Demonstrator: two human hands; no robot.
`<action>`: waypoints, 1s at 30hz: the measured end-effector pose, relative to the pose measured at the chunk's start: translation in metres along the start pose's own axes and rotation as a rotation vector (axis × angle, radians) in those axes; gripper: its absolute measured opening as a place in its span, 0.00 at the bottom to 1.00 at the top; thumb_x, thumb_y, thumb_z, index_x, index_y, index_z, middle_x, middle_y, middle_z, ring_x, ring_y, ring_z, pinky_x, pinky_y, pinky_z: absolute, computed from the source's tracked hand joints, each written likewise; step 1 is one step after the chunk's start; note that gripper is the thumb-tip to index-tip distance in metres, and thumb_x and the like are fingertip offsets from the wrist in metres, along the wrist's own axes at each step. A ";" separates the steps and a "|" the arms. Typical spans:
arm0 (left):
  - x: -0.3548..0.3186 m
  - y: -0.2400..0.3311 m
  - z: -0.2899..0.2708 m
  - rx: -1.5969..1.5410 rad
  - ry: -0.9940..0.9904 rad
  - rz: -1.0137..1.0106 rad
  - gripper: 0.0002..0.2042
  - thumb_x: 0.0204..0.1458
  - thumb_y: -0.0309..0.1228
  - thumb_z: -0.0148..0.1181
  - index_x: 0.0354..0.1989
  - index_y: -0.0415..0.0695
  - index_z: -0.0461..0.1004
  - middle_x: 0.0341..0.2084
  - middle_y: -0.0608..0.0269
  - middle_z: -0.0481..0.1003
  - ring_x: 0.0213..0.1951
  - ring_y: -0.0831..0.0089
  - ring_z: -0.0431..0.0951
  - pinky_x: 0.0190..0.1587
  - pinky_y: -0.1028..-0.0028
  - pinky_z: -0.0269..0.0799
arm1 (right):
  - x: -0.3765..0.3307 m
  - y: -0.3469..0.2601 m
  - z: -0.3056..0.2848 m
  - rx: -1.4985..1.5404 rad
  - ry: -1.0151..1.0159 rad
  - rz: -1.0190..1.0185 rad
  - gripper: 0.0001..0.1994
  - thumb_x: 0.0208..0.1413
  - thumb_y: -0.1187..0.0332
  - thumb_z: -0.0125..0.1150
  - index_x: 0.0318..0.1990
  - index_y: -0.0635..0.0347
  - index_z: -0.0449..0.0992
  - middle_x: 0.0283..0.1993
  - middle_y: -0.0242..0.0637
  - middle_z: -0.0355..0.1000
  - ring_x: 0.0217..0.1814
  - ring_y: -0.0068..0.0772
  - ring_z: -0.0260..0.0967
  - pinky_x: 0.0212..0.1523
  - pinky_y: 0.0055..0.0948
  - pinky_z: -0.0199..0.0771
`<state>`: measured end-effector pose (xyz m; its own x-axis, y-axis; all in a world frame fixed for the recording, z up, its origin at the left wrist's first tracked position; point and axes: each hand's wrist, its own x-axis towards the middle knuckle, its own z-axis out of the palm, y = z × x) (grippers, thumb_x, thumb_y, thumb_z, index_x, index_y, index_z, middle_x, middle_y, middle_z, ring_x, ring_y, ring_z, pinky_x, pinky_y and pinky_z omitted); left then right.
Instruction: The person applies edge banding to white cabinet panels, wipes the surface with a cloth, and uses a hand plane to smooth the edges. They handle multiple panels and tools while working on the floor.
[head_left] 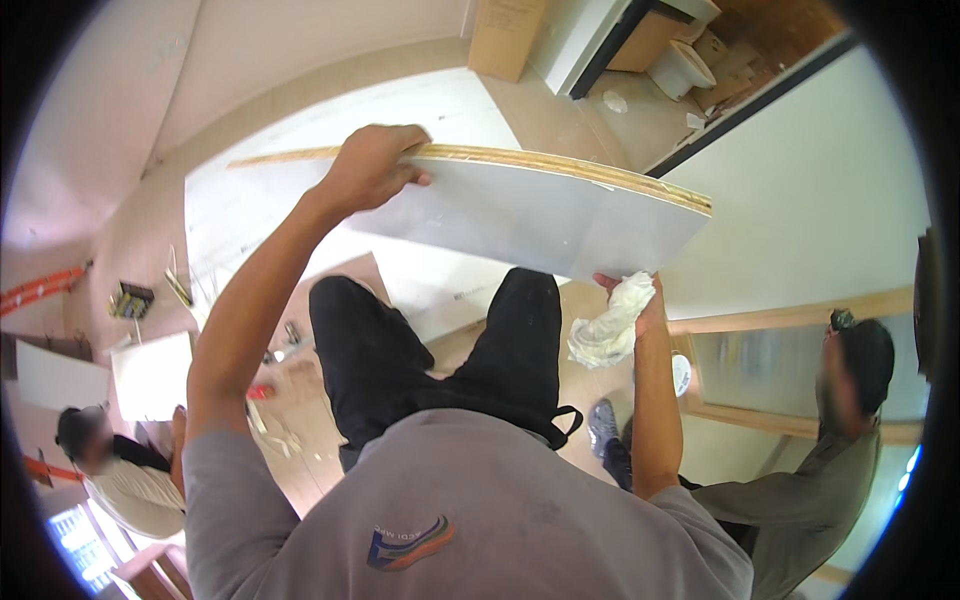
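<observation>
Far left: a seated person in a pale striped top (pixel 128 490) was at the lower left edge, beside white panels (pixel 150 375) leaning near the wall
Floor, left: small tools and scraps (pixel 275 385) lay scattered on the tan floor (pixel 560 120), well apart from the hands
Left hand: the left hand (pixel 372 165) was raised, fingers curled over the upper edge of the board, thumb on the grey face; a firm grasp
Board: a flat laminated board (pixel 520 205) with a grey face and a pale layered wood edge was held up in front of the person, tilted, above the knees and spanning from one hand to the other
Legs: the person's own black trousers (pixel 430 350) showed below the board
Right hand: the right hand (pixel 640 305) was under the board's lower right corner, fingers clenched around a crumpled white cloth (pixel 608 325), which touched the board's lower edge
Far right: another person in an olive shirt (pixel 800 500) was beside a wood-framed panel (pixel 790 365)
Top right: a cardboard box (pixel 505 35) stood by a doorway, with a white toilet (pixel 680 65) beyond
</observation>
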<state>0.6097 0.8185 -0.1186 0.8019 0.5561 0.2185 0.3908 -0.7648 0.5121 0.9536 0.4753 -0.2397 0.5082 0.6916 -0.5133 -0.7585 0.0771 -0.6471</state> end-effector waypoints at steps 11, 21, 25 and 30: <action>-0.057 0.153 -0.107 -0.010 0.159 -0.087 0.20 0.55 0.28 0.69 0.56 0.37 0.77 0.44 0.48 0.82 0.48 0.61 0.82 0.55 0.60 0.74 | -0.046 -0.031 0.005 -0.281 -0.247 0.044 0.37 0.70 0.36 0.39 0.57 0.66 0.74 0.37 0.61 0.79 0.27 0.33 0.76 0.22 0.29 0.79; -0.066 0.130 -0.024 0.230 0.180 0.284 0.29 0.47 0.21 0.67 0.60 0.59 0.81 0.35 0.63 0.82 0.35 0.59 0.81 0.39 0.63 0.78 | -0.052 0.015 -0.036 -0.362 -0.063 -0.150 0.32 0.69 0.43 0.52 0.64 0.65 0.69 0.36 0.55 0.80 0.32 0.40 0.80 0.32 0.33 0.80; -0.056 0.152 -0.008 0.251 0.316 0.350 0.23 0.47 0.25 0.72 0.55 0.56 0.83 0.38 0.67 0.82 0.33 0.62 0.80 0.37 0.65 0.74 | -0.086 -0.027 -0.059 -0.419 -0.072 -0.147 0.21 0.65 0.55 0.64 0.55 0.64 0.79 0.36 0.44 0.78 0.31 0.29 0.76 0.29 0.24 0.75; -0.047 0.132 0.008 0.255 0.473 0.411 0.16 0.49 0.31 0.74 0.48 0.48 0.83 0.43 0.64 0.84 0.36 0.65 0.81 0.38 0.67 0.73 | -0.141 -0.055 0.049 -0.791 -0.155 -0.893 0.15 0.60 0.69 0.71 0.53 0.61 0.83 0.43 0.35 0.76 0.29 0.16 0.66 0.24 0.17 0.61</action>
<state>0.6267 0.6888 -0.0676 0.6468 0.2416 0.7234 0.2371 -0.9652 0.1104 0.9034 0.4088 -0.1039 0.6310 0.7020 0.3301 0.3236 0.1485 -0.9345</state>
